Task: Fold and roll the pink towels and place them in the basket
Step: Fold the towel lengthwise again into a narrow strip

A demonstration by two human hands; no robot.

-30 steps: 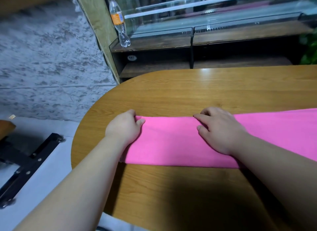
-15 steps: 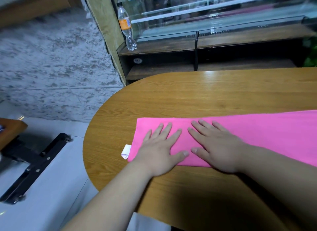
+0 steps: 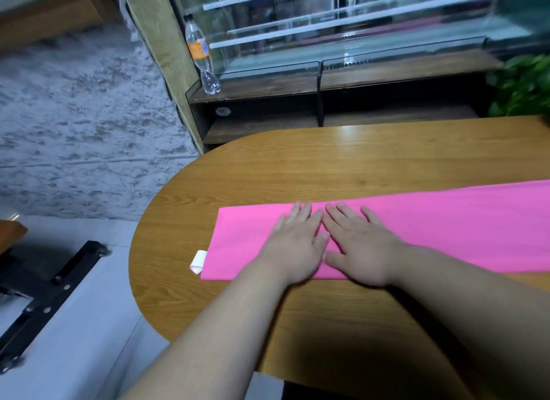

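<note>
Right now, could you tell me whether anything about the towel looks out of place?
Only the white tag sticks out at the near left corner of the pink towel, onto the table. Otherwise the towel lies flat and smooth under the left hand and right hand.

A long pink cloth towel [image 3: 431, 230] lies flat across the round-ended wooden table [image 3: 297, 167], running from near the table's left end out past the right edge of view. The left hand [image 3: 297, 245] and right hand [image 3: 363, 248] rest side by side on its left part. A small white fabric tag [image 3: 198, 261] juts from the towel's near-left corner onto the table. Behind the table stands a dark wooden shelf unit [image 3: 387, 78], a clear plastic bottle [image 3: 202, 54] at its left end and a green leafy plant [image 3: 523, 84] to its right. A black metal frame [image 3: 59, 280] lies on the floor to the left.
</note>
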